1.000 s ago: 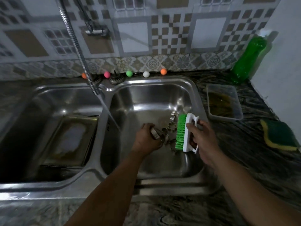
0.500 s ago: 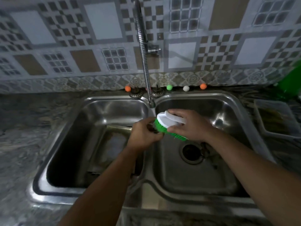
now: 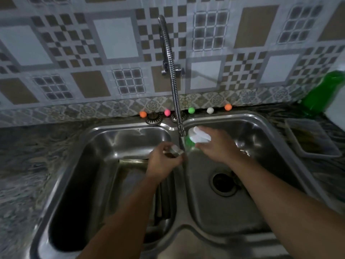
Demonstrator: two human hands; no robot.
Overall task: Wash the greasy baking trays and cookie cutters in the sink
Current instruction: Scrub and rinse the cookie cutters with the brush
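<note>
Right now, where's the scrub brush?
Head view: scrub brush in the right hand, over the right basin's back-left corner, just right of the faucet nozzle.

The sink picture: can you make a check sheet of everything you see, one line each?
Surface: dark patterned countertop around a steel double sink.
Job's things: metal cookie cutter under the faucet; baking tray in the left basin; green-bristled scrub brush.
Clutter: clear container and green bottle at right; small coloured balls behind the sink.
Grippers: left hand holds the cutter; right hand grips the brush.
Cables: nothing seen.
Surroundings: patterned tile wall.
</note>
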